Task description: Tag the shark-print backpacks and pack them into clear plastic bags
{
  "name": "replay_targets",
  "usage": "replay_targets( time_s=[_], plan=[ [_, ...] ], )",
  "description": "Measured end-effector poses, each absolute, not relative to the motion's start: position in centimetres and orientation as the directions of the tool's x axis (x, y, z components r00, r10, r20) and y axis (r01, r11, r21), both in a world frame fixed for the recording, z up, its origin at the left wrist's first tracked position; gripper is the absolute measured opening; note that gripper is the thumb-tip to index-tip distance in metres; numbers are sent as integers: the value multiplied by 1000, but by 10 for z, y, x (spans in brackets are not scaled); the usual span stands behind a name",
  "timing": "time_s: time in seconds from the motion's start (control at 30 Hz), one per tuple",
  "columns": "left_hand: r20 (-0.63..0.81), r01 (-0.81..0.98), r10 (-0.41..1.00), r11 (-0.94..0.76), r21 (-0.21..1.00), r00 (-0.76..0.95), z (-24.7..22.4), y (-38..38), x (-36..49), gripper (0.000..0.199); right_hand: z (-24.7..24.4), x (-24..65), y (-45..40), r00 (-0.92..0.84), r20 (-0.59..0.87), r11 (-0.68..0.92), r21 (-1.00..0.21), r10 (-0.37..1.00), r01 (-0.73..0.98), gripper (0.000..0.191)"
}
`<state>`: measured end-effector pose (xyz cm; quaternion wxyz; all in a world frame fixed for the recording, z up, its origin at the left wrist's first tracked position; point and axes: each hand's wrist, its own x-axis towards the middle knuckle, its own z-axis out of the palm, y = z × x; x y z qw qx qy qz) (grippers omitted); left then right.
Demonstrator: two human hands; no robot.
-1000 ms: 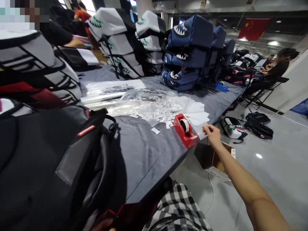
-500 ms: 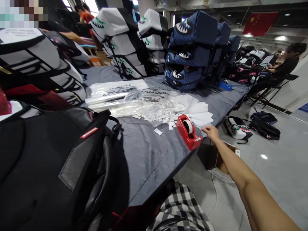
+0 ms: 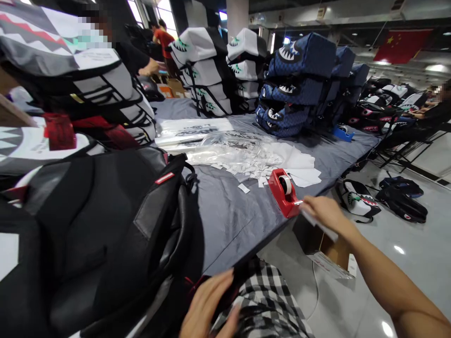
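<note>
My right hand (image 3: 324,212) is at the cutting end of a red tape dispenser (image 3: 282,193), fingers pinched together. A thin white sheet (image 3: 322,226), blurred and seen nearly edge-on, hangs from them. Whether tape is also between the fingers cannot be made out. My left hand (image 3: 208,307), slightly blurred, is over my lap with thumb and fingers apart and nothing in them. To its left, a black backpack (image 3: 88,244) lies on the table with its straps upward.
White paper sheets (image 3: 305,174), small white packets (image 3: 243,188) and clear plastic bags (image 3: 225,145) lie behind the dispenser. White backpacks (image 3: 199,47) and blue backpacks (image 3: 299,56) are stacked farther back. Below the table edge stands an open cardboard box (image 3: 333,263).
My right hand has come closer to the dispenser's cutter, and the white sheet now shows hanging from it. My left hand has entered at the bottom. The camera has turned left.
</note>
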<state>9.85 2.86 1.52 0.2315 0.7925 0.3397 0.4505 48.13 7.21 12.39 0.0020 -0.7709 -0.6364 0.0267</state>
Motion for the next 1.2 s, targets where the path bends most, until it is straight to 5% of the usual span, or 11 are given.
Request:
replay_targets(
  time_s=[0.07, 0.13, 0.27, 0.4, 0.57, 0.7, 0.97, 1.07, 1.2],
  plan=[
    [375, 192, 799, -507, 840, 470, 22, 30, 143, 88, 127, 432, 62, -238, -317, 144, -293, 918, 945, 24],
    [172, 47, 825, -233, 971, 538, 24, 32, 181, 111, 125, 394, 62, -502, -374, 258, -539, 780, 802, 26],
    [-210, -204, 856, 338, 919, 472, 17, 37, 202, 66, 108, 374, 74, -455, -310, 66, -764, 835, 642, 37],
    [-271, -407, 924, 365, 837, 271, 16, 36, 173, 50, 84, 379, 86, -430, -276, -114, -924, 860, 365, 62],
    [-196, -431, 957, 273, 860, 215, 13, 36, 161, 55, 62, 333, 79, -293, -240, -156, -947, 925, 282, 50],
    [-107, -329, 991, 128, 936, 80, 14, 36, 152, 49, 60, 303, 73, -303, -105, 22, -922, 947, 388, 48],
    [173, 284, 906, -62, 957, -387, -2, 2, 84, 30, 79, 341, 79, -358, 70, 290, -737, 931, 610, 43],
    [129, 377, 911, 31, 926, -391, -8, 15, 83, 46, 93, 343, 89, -593, -83, 353, -734, 801, 580, 37],
    [-18, 340, 930, 153, 928, -368, -6, 47, 98, 37, 104, 328, 98, -779, -355, 254, -805, 517, 536, 33]
  ],
)
